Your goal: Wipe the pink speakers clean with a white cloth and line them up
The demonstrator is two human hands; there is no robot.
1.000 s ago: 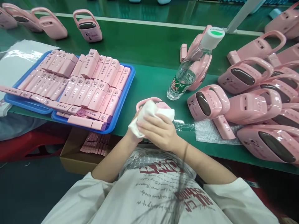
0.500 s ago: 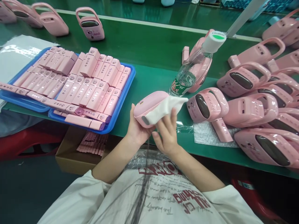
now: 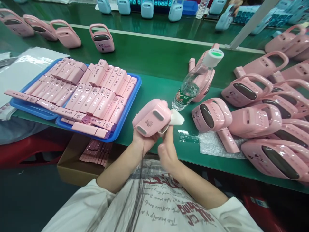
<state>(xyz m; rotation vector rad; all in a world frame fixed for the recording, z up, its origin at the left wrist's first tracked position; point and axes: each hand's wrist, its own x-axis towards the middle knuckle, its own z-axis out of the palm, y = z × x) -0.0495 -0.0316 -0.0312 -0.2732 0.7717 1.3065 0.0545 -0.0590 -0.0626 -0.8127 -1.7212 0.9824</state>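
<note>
In the middle of the head view, my left hand is wrapped round a pink portable speaker from below. Its underside, with two grey pads and small print, faces up toward me. My right hand is closed on a white cloth, which bunches against the speaker's right end; the fingertips are partly hidden behind it. Just beyond the cloth stands a clear plastic bottle with a white cap and a green label.
To the left, a blue tray is stacked with pink stick-shaped pieces, above a cardboard box. Several pink speakers crowd the right, some over bubble wrap. More pink speakers stand on the green surface behind, with blue ones farther back.
The speaker has been turned over in my left hand, so its padded underside now shows. My right hand and the cloth have shifted from across its side to its right end.
</note>
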